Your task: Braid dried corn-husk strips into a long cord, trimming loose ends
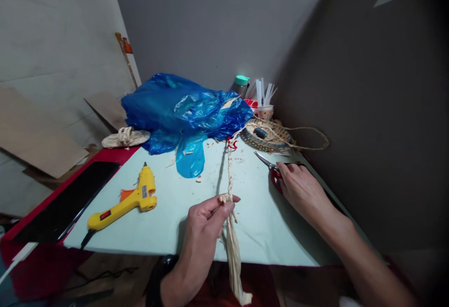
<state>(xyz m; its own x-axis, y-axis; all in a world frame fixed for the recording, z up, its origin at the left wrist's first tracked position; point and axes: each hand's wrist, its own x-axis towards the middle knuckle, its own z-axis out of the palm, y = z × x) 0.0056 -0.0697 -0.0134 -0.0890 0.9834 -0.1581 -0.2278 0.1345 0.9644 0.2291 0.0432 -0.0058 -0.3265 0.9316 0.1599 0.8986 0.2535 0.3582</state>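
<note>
My left hand (210, 220) is closed in a pinch on a braided corn-husk-like cord (229, 171). Below the fingers, a loose pale strip (234, 260) hangs past the table's front edge. The cord's far end runs up by a red tie (232, 144) near the blue bag. At the right of the table, my right hand (298, 180) has its fingers closed around the red handles of a pair of scissors (268, 163). The blades point away to the upper left, low over the tabletop. Part of the handles is hidden under the hand.
A yellow glue gun (129, 201) and a black phone-like slab (73, 199) lie left. Behind are a crumpled blue plastic bag (182, 105), a woven slipper (125, 138), a round basket (266, 138) with a dark thread spool, a cup (265, 111) of white sticks and a green-lidded bottle (241, 82).
</note>
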